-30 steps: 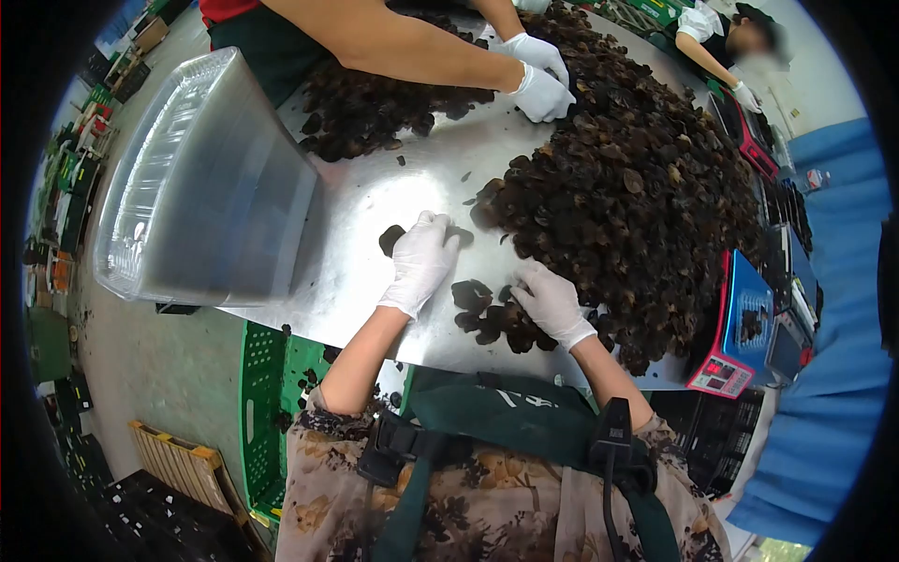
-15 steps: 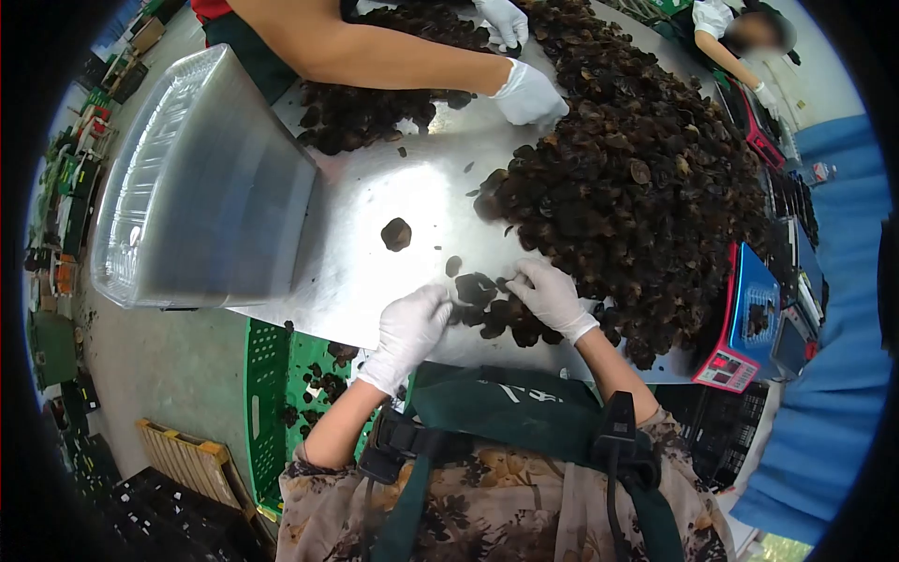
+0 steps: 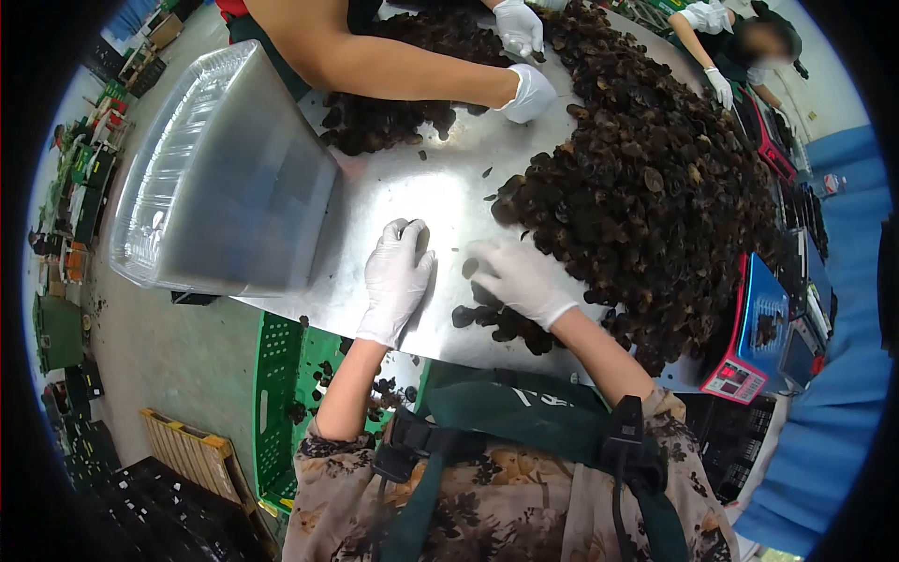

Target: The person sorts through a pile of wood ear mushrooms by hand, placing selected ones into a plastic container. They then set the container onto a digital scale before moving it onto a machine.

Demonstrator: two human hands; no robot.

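Observation:
In white gloves, both my hands work over the metal table. My left hand has its fingers curled over a dark wood ear mushroom lying on the bare metal. Slightly blurred, my right hand closes thumb and forefinger around a small wood ear piece. Below it lie several loose wood ears, partly covered by that hand. The large heap of wood ears rises just right of my right hand.
A stack of clear plastic trays stands at left. Across the table, another person's gloved hand is near a second heap. A scale sits at right; a green crate stands below the edge. Another person is at far right.
My left hand has moved away from the loose pieces, up and left to the single wood ear. My right hand has shifted left to the small piece. The other person's hand has drawn back from the heap.

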